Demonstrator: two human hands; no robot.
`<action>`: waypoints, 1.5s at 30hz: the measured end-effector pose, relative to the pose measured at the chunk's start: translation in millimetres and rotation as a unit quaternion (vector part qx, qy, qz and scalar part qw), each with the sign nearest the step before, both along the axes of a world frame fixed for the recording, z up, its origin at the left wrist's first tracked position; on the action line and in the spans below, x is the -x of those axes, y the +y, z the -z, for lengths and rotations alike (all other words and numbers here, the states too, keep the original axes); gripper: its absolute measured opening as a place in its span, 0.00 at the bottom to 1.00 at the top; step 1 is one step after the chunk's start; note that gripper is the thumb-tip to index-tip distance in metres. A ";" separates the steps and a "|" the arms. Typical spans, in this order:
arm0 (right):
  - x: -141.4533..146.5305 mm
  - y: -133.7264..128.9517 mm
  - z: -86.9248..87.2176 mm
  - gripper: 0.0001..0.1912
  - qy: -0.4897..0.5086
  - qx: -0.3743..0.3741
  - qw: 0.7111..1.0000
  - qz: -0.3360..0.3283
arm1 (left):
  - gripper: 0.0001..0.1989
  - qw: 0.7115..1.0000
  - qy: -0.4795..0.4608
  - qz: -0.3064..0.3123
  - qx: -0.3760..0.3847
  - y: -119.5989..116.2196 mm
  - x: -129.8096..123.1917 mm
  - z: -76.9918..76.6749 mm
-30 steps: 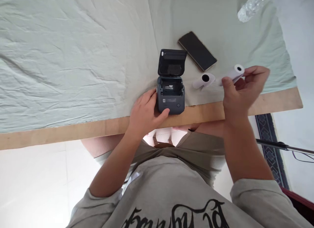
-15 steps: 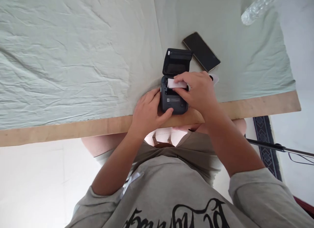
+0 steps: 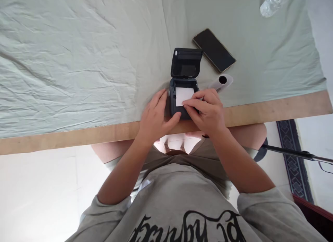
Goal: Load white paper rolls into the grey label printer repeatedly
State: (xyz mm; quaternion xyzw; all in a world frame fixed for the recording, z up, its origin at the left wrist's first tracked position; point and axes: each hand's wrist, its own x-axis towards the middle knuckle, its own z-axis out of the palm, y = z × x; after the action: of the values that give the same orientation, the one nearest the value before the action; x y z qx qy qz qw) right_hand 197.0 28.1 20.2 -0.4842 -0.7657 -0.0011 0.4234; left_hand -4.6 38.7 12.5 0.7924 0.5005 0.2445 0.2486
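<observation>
A small dark label printer [image 3: 193, 114] sits near the table's front edge with its lid [image 3: 185, 63] raised. White paper [image 3: 184, 95] stretches from the printer's bay over its front part. Between thumb and fingertips, my right hand [image 3: 208, 112] pinches the paper's near end. My left hand [image 3: 155, 119] lies at the printer's left side, fingers extended, with the thumb at its front left corner. The paper covers much of the bay, so the roll inside is hard to make out.
A black phone [image 3: 214, 50] lies behind and right of the printer. Beside my right hand is a white handheld object with a round dark end [image 3: 225, 81]. A clear plastic bottle [image 3: 274, 4] lies at the far right. Pale green cloth [image 3: 91, 61] covers the table, leaving a wooden front edge [image 3: 78, 136].
My right hand has moved from the paper roll in the bay toward me, drawing the paper's end out over the printer's front. My left hand stays at the printer's side.
</observation>
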 end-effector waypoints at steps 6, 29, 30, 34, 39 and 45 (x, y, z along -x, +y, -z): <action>5.7 -6.1 13.8 0.09 0.039 -0.019 0.996 0.080 | 0.33 0.999 -0.040 0.001 -0.013 5.6 9.2 2.1; -0.1 -4.8 12.2 0.10 0.123 0.104 0.987 0.018 | 0.10 0.979 -0.105 0.004 -0.174 98.8 -45.9 -72.7; -0.1 -4.9 12.0 0.10 0.123 0.100 0.987 0.016 | 0.10 0.982 -0.083 0.003 -0.170 101.6 -49.2 -76.6; 0.0 -4.6 12.0 0.10 0.139 0.084 0.987 0.000 | 0.13 0.994 0.094 -0.010 -0.045 107.9 -79.1 -89.3; 0.3 -5.0 11.7 0.10 0.128 0.093 0.987 0.002 | 0.17 0.976 0.216 0.014 0.032 110.6 -109.8 -77.9; -2.0 -8.5 5.9 0.08 0.171 0.112 0.979 -0.013 | 0.15 0.973 0.225 0.032 0.022 109.1 -112.4 -61.1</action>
State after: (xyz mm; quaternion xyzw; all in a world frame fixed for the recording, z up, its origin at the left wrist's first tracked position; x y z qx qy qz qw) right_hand 199.0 19.6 14.3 -0.5113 -0.6837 0.1727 0.4913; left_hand 107.8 147.9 73.6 0.8370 0.5235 0.0406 0.1543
